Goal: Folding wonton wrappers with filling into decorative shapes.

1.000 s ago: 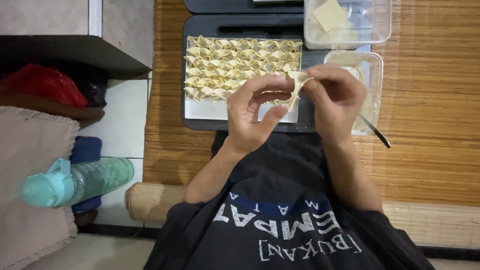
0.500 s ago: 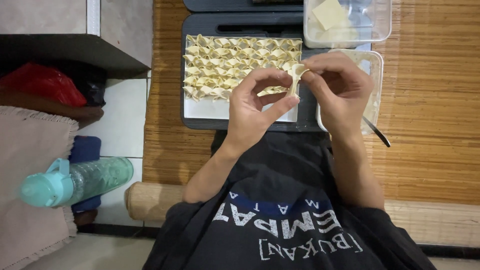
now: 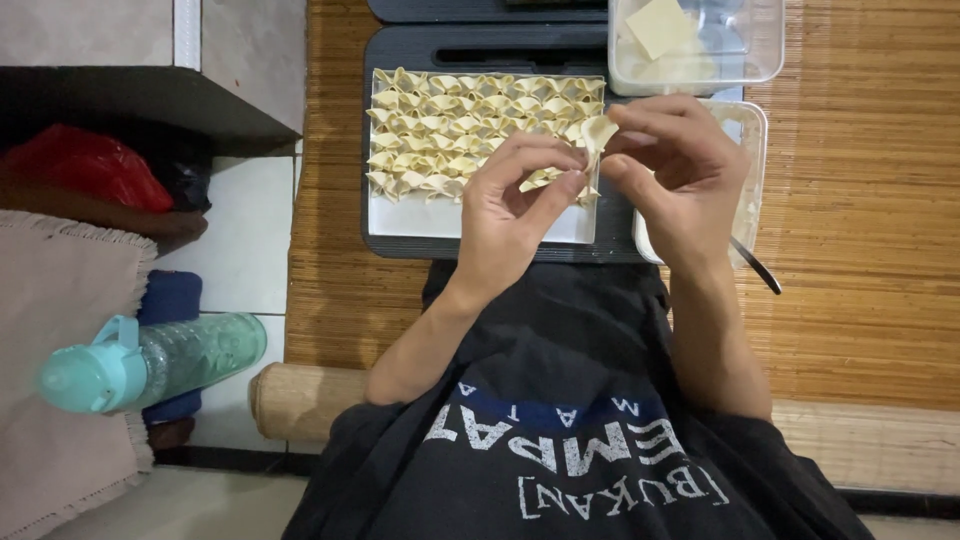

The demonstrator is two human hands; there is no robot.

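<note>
A woven bamboo mat (image 3: 860,230) covers the floor, with pale tile (image 3: 240,230) to its left beside a teal water bottle (image 3: 150,360). Both hands pinch one folded dumpling wrapper (image 3: 598,130) above a black tray (image 3: 400,240) of finished pieces: left hand (image 3: 515,205), right hand (image 3: 680,170). The clear container (image 3: 755,150) under the right hand is mostly hidden; another is cut off by the top edge.

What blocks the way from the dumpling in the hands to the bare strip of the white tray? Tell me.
Nothing visible does. The dumpling is pinched between the left hand and right hand just above the white tray, whose near strip lies open below the rows of folded dumplings.
</note>
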